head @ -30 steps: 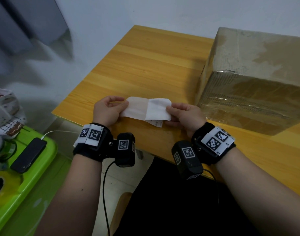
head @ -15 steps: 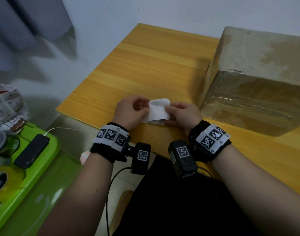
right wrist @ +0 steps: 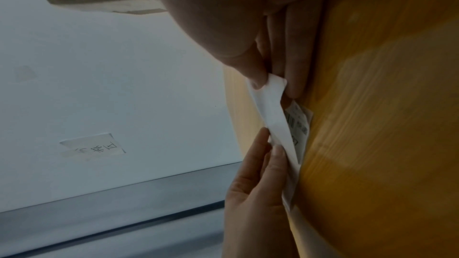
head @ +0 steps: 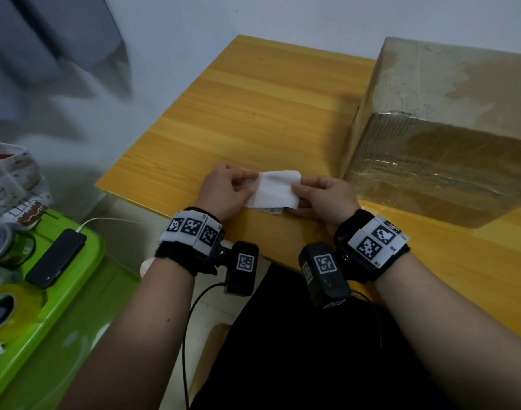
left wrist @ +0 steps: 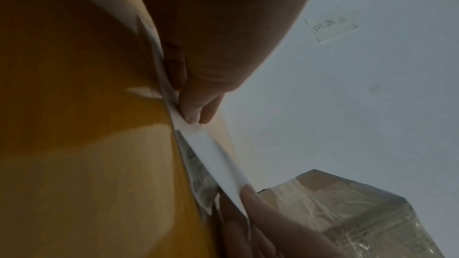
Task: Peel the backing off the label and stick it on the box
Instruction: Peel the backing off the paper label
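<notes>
Closing in since a second ago, the left hand (head: 223,189) is now sitting much nearer the right hand (head: 324,196), and the long strip once stretched between them is showing as a shorter white sheet. Filling the right side of the orange wooden table (head: 253,113), the large taped cardboard box (head: 448,137) is standing just beyond the right hand, apart from the sheet. At the lower left, a green plastic bin (head: 61,306) is carrying a black phone (head: 56,257) with a white cable plugged in. Low over the table's near edge, the two hands are sharing the white backing (head: 275,189): left-hand fingers (right wrist: 277,156) are pinching its left edge, while the right-hand fingers (right wrist: 255,79) are pinching its right edge, thumb on top. Beneath the backing, the printed label (right wrist: 298,125) is peeking out, barcode side facing the table. On the pale wall behind, a small handwritten note (left wrist: 330,26) is hanging.
</notes>
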